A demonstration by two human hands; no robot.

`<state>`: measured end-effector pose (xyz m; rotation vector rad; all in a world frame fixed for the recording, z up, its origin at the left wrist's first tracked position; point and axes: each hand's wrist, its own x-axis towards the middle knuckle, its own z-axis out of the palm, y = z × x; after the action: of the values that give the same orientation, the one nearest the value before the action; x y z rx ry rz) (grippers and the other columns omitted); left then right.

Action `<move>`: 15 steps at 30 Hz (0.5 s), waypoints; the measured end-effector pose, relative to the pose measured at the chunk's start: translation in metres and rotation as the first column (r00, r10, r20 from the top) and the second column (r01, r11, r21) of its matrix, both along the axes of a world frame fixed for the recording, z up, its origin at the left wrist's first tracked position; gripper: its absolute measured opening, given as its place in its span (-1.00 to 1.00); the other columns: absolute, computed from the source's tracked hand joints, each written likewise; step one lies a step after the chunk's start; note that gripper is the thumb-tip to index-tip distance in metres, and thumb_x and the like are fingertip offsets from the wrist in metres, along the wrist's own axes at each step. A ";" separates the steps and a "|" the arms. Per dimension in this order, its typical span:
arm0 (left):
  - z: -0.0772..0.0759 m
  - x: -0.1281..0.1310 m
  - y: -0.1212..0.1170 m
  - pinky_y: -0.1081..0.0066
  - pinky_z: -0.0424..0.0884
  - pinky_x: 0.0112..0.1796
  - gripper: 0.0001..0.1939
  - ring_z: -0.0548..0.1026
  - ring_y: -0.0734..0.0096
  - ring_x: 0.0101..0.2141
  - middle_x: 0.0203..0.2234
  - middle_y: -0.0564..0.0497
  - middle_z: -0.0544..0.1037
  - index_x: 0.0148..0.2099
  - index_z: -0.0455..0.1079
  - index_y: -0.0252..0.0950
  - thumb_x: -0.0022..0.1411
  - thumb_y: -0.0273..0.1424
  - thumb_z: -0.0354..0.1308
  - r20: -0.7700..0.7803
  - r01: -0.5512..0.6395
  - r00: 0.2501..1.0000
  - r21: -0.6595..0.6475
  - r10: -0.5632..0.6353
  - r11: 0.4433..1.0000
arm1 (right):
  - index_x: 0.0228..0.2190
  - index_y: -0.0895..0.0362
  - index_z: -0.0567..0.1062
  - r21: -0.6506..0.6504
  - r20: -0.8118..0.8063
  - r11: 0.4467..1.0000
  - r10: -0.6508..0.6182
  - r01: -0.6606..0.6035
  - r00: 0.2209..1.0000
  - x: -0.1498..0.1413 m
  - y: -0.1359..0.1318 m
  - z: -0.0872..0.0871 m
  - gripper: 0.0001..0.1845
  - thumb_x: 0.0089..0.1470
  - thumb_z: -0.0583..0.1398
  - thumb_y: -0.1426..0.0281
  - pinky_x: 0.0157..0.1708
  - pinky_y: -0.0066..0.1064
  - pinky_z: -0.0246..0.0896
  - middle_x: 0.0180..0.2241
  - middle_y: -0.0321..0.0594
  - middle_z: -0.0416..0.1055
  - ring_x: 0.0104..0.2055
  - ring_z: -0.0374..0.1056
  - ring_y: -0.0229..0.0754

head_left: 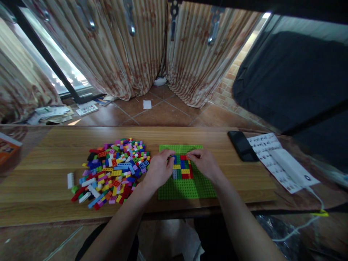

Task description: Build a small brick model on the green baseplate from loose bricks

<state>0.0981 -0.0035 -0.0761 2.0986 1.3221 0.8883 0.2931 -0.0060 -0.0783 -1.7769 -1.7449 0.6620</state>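
A green studded baseplate [176, 192] lies on the wooden table, with a flat block of red, yellow, blue, green and grey building bricks [186, 171] on it. My left hand [160, 168] is closed at the block's far left corner, its fingertips beside a blue brick. At the far right corner, my right hand [205, 162] has its thumb and fingers pinched together, touching the edge by the red bricks. Whatever either hand holds is too small or hidden to make out. Left of the baseplate spreads a large pile of loose coloured bricks [116, 174].
A black phone [243, 146] lies on the table's right side, next to a printed sheet [265, 143] and a white device with a cable [292, 169]. A white brick [70, 180] sits apart at the pile's left. Papers [50, 114] lie on the floor beyond the table [40, 203].
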 end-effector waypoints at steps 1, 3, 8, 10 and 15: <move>0.000 0.000 0.000 0.28 0.47 -0.15 -0.79 0.57 0.27 -0.23 -0.24 -0.06 0.60 -0.14 0.46 -0.27 0.23 -0.51 0.05 0.000 0.001 1.000 -0.003 -0.001 1.000 | -0.40 0.07 0.65 0.008 0.017 1.000 0.004 -0.004 1.000 -0.001 -0.001 0.001 -0.77 0.10 0.17 0.34 -0.26 -0.31 0.32 -0.37 -0.23 0.61 -0.29 0.49 -0.12; 0.000 0.000 -0.001 0.26 0.47 -0.12 -0.78 0.56 0.26 -0.21 -0.22 -0.08 0.60 -0.13 0.46 -0.28 0.23 -0.52 0.04 0.001 0.004 1.000 -0.009 -0.004 1.000 | -0.39 0.07 0.65 0.034 0.053 0.999 0.010 -0.012 0.999 -0.002 -0.003 0.002 -0.76 0.12 0.16 0.35 -0.23 -0.31 0.31 -0.34 -0.22 0.61 -0.26 0.49 -0.12; -0.001 0.000 -0.002 0.26 0.47 -0.12 -0.78 0.55 0.27 -0.20 -0.23 -0.06 0.59 -0.13 0.45 -0.27 0.23 -0.53 0.04 -0.003 0.004 1.000 0.003 -0.004 1.000 | -0.37 0.07 0.64 0.040 0.119 0.999 0.000 -0.004 0.993 -0.008 -0.008 0.005 -0.74 0.15 0.13 0.37 -0.21 -0.32 0.29 -0.31 -0.19 0.61 -0.24 0.49 -0.11; -0.001 0.000 -0.002 0.28 0.47 -0.12 -0.78 0.55 0.28 -0.21 -0.23 -0.06 0.59 -0.12 0.45 -0.26 0.22 -0.53 0.05 -0.007 0.005 1.000 0.007 -0.005 1.000 | -0.36 0.07 0.64 0.039 0.123 0.999 -0.012 0.007 0.992 -0.010 -0.010 0.005 -0.73 0.16 0.12 0.37 -0.21 -0.32 0.29 -0.30 -0.18 0.61 -0.24 0.49 -0.11; -0.001 -0.001 -0.002 0.29 0.48 -0.12 -0.77 0.56 0.28 -0.20 -0.22 -0.07 0.59 -0.11 0.45 -0.28 0.23 -0.53 0.04 -0.008 0.008 1.000 0.005 -0.008 1.000 | -0.35 0.06 0.63 0.059 0.049 0.998 -0.006 0.003 0.999 -0.006 -0.011 0.003 -0.73 0.15 0.12 0.34 -0.19 -0.31 0.30 -0.29 -0.19 0.61 -0.23 0.49 -0.11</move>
<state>0.0972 -0.0053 -0.0771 2.1117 1.3160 0.8821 0.2869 -0.0172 -0.0757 -1.7701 -1.7737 0.5635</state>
